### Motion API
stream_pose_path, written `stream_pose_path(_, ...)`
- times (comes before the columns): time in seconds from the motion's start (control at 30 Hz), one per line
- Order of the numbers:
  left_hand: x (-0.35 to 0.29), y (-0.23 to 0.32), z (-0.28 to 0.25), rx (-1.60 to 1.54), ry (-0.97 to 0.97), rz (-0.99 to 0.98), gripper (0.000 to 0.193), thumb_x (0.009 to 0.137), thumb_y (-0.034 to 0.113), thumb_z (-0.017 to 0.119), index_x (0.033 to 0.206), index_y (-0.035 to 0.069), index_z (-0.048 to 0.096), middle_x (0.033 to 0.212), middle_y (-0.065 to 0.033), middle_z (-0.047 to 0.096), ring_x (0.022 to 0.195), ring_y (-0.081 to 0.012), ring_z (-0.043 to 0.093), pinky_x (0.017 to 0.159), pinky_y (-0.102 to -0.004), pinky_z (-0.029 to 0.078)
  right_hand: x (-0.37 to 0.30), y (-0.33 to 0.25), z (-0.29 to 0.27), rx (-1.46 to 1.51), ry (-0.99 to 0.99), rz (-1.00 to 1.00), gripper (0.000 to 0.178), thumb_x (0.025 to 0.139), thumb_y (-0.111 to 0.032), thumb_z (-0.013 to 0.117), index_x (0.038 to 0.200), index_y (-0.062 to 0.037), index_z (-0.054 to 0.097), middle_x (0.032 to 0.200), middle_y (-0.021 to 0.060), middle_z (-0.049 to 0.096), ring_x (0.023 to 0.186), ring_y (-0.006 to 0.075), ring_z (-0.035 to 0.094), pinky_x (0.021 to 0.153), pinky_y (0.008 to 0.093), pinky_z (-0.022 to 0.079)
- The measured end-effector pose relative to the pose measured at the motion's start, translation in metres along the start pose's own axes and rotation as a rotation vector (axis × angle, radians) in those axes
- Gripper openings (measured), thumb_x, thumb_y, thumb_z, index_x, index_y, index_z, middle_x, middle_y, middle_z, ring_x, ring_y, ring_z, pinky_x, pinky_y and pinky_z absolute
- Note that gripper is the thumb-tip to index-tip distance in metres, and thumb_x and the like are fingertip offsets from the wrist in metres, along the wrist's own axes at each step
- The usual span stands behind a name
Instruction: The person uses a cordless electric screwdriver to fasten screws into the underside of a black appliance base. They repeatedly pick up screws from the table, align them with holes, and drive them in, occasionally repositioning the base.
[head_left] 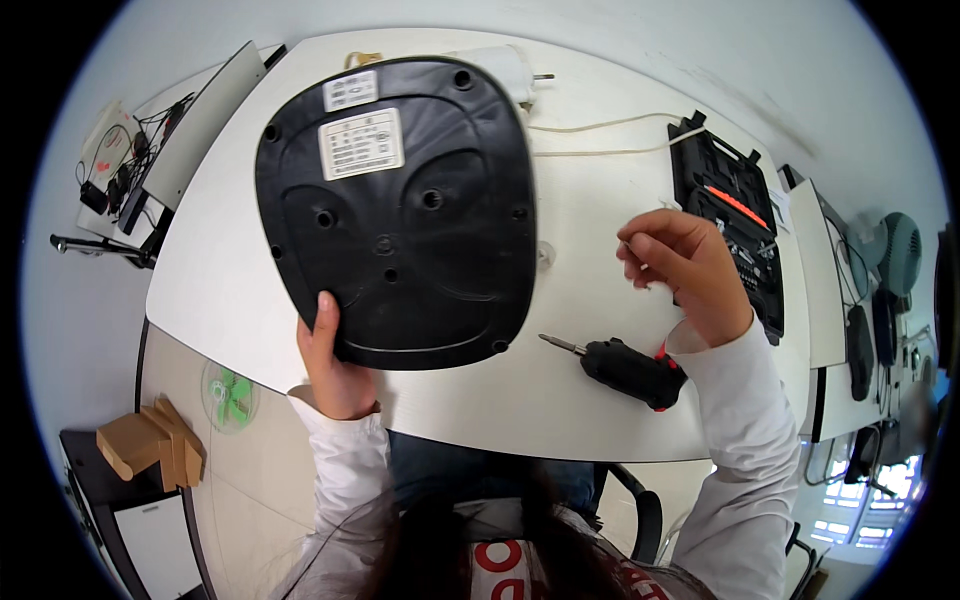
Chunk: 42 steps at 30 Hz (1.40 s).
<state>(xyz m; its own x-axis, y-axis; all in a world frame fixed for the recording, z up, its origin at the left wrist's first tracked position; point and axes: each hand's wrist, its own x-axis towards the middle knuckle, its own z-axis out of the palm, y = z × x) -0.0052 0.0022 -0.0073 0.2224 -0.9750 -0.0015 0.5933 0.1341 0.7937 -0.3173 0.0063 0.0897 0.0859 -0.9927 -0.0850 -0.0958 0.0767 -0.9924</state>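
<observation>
My left hand grips the lower left edge of a black plastic base, thumb on the face turned toward me. Rounded and broad, the base has several screw holes and two white labels near its top. It hides the table behind it. To its right my right hand is raised over the table, thumb and fingers pinched together. Something tiny and thin seems to show at the fingertips, too small to name. Just below that hand lies a black cordless screwdriver with red parts, its bit pointing left.
An open black tool case with bits and an orange-red tool lies at the right. Behind the base are a white part with a metal shaft and a pale cord. A small clear piece lies beside the base.
</observation>
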Motion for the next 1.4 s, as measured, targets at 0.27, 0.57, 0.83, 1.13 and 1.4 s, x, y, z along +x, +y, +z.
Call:
stream_pose_path(0.27, 0.005, 0.003, -0.025, -0.2, -0.006, -0.104, 0.043, 0.095, 0.03, 0.049, 0.127, 0.003, 0.049, 0.126, -0.01, 0.055, 0.114, -0.0234, 0.054, 0.099, -0.0381, 0.042, -0.01, 0.007, -0.079, -0.727, 0.323, -0.149, 0.014, 0.076, -0.001, 0.066, 0.09, -0.002, 0.066, 0.077, 0.0034, 0.066, 0.066, 0.0082, 0.059, 0.064, 0.0221, 0.046)
stream_pose_path(0.57, 0.003, 0.004, -0.02, -0.191, -0.027, -0.117, 0.043, 0.095, 0.03, 0.048, 0.128, 0.003, 0.049, 0.127, -0.0097, 0.055, 0.113, -0.0225, 0.054, 0.098, -0.0378, 0.042, -0.001, 0.057, -0.063, -1.129, 0.229, -0.108, 0.008, 0.073, -0.006, 0.067, 0.08, -0.0062, 0.064, 0.077, 0.0068, 0.062, 0.073, 0.0238, 0.061, 0.063, 0.0335, 0.047)
stream_pose_path(0.83, 0.002, 0.005, -0.016, -0.122, 0.073, -0.09, 0.043, 0.093, 0.031, 0.051, 0.127, 0.003, 0.05, 0.126, -0.0091, 0.055, 0.112, -0.0216, 0.054, 0.098, -0.0365, 0.042, 0.003, 0.067, -0.066, -1.222, 0.217, -0.2, 0.008, 0.074, -0.01, 0.067, 0.081, -0.0083, 0.064, 0.076, 0.0036, 0.062, 0.077, 0.024, 0.058, 0.068, 0.0349, 0.043)
stream_pose_path(1.13, 0.0, 0.004, -0.02, -0.082, 0.108, -0.067, 0.044, 0.093, 0.031, 0.051, 0.127, 0.003, 0.05, 0.127, -0.0093, 0.054, 0.114, -0.0219, 0.054, 0.098, -0.0363, 0.042, 0.011, 0.054, -0.079, -1.034, 0.465, -0.353, 0.013, 0.074, -0.004, 0.066, 0.087, -0.0064, 0.066, 0.077, 0.0057, 0.062, 0.067, 0.0211, 0.058, 0.06, 0.0298, 0.046)
stream_pose_path(1.4, -0.001, 0.003, -0.016, -0.069, 0.173, -0.066, 0.045, 0.093, 0.03, 0.052, 0.128, 0.002, 0.049, 0.127, -0.0097, 0.054, 0.113, -0.0222, 0.054, 0.097, -0.036, 0.042, 0.054, 0.061, -0.099, -1.238, 0.189, -0.223, 0.014, 0.074, -0.013, 0.069, 0.088, -0.0117, 0.07, 0.082, 0.004, 0.065, 0.074, 0.0233, 0.061, 0.071, 0.0334, 0.049)
